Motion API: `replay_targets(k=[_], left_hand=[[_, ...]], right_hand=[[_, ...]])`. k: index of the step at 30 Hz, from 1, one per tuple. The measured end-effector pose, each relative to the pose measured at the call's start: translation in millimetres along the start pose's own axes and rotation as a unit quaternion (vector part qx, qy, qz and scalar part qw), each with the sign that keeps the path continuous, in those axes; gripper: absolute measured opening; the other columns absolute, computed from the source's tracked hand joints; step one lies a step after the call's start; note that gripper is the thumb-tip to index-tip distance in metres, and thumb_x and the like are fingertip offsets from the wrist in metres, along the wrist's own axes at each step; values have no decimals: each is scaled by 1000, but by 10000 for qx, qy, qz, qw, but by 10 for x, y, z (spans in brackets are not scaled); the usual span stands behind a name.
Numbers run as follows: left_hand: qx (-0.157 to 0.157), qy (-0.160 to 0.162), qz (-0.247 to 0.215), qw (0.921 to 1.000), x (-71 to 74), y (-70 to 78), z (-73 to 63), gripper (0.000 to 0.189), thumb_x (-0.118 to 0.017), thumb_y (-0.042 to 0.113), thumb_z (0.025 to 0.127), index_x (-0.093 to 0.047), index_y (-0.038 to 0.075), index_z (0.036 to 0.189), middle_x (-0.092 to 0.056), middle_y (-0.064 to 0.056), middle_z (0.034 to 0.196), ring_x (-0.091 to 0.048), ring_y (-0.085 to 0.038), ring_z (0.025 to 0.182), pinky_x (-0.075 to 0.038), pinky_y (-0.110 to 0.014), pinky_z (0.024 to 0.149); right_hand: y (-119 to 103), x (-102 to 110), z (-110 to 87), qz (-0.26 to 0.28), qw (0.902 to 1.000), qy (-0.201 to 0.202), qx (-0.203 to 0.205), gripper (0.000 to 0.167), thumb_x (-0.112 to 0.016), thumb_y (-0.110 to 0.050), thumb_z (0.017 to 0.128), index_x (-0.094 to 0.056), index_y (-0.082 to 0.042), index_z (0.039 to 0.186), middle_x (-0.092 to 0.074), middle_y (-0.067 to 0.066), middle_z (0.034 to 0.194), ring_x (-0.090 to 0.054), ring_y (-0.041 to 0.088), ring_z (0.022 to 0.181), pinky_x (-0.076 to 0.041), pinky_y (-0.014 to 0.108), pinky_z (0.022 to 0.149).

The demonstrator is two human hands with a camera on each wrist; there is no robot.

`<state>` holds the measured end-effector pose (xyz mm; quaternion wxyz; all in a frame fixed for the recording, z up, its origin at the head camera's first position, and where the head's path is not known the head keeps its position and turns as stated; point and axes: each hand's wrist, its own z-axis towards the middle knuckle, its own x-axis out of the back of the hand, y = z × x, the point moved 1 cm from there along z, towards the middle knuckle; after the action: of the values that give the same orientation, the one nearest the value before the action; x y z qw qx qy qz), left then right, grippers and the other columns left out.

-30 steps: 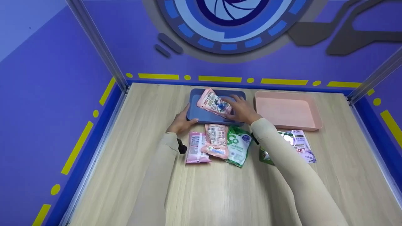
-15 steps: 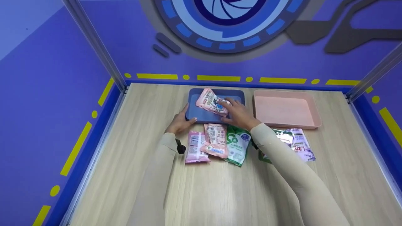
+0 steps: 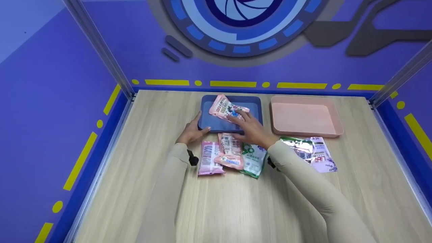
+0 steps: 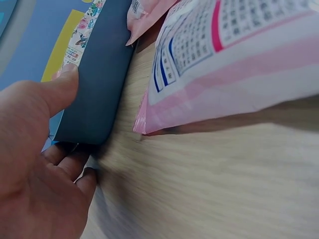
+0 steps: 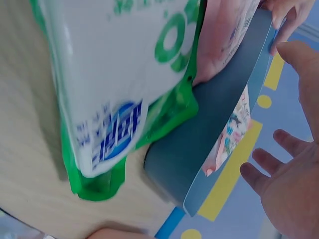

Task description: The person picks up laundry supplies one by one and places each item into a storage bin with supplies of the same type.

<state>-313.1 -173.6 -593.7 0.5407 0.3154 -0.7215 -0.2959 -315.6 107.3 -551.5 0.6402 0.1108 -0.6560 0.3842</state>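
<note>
A blue tray stands at the back of the table, with a pink floral pouch lying slanted inside it. My left hand grips the tray's near left corner; in the left wrist view the thumb lies over the rim and the other fingers curl against the outside. Over the tray's right part and front edge is my right hand, its fingers spread near the pouch's lower end. In the right wrist view those fingers stand apart from the pouch and hold nothing.
Before the blue tray lie a pink-and-white pack, a peach pouch and a green-and-white bag. A pink tray stands to the right. Before it lie a shiny green packet, partly behind my right arm, and a lavender pouch.
My right hand has let go of the floral pouch and drawn back toward me, its fingers spreading. The pouch stays in the blue tray. My left hand keeps its place on the corner.
</note>
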Motion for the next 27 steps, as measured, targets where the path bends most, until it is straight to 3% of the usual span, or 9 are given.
replay_targets(k=[10,17,27], left_hand=[[125,23,-104,9999,-22,6,17,92,-67,38,100,-5,27,167,-18,-11,171,-18,-33,156,-17,-50,126],[170,25,-37,9998,-33,3,-2,91,-66,39,101,-5,28,167,-17,-11,171,-17,-34,156,-17,-51,126],[-63,55,-56,9999,-14,12,-16,92,-68,36,100,-7,22,167,-20,-13,170,-20,-33,155,-18,-48,126]], right_hand=[[-203,-133,-148,-114,9987,189,459,78,-75,-39,93,-37,-32,160,-30,14,165,-35,40,144,-40,62,112],[-269,-215,-249,-142,9991,111,377,75,-74,-44,93,-38,-35,159,-27,9,167,-33,37,145,-42,61,111],[-314,-294,-360,-84,9995,163,245,75,-75,-47,91,-45,-28,157,-26,10,167,-39,43,140,-40,64,110]])
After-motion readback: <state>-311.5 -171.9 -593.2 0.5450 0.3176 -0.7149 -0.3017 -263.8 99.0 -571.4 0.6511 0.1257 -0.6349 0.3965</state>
